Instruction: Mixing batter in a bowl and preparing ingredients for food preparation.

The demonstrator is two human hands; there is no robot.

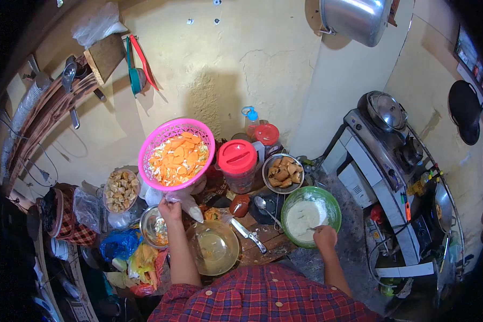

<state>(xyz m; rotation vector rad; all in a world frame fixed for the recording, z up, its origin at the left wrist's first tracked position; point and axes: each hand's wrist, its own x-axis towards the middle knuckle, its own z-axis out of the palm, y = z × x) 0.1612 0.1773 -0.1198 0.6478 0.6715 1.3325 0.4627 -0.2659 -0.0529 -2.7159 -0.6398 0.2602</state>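
Note:
My right hand (325, 237) grips the handle of a metal utensil (310, 229), whose end is sunk in white flour (302, 215). The flour fills the bottom of a green plastic bowl (335, 201). At the left, the fingers of my left hand (170, 210) pinch a clear plastic bag (189, 204) with something white inside. Just above that hand stands a pink plastic colander (144, 161), heaped with sliced carrots (179, 155) and shredded vegetables. A steel bowl (145, 225) with vegetable scraps sits beside my left wrist.
A knife (247, 234) lies on the wooden table (271, 229) beside a transparent bowl (213, 263). Nearby are a red-lidded jar (241, 177), a strainer of fried tofu-like pieces (285, 172) and a bowl of cut pieces (121, 191). A gas stove (372, 141) stands at right.

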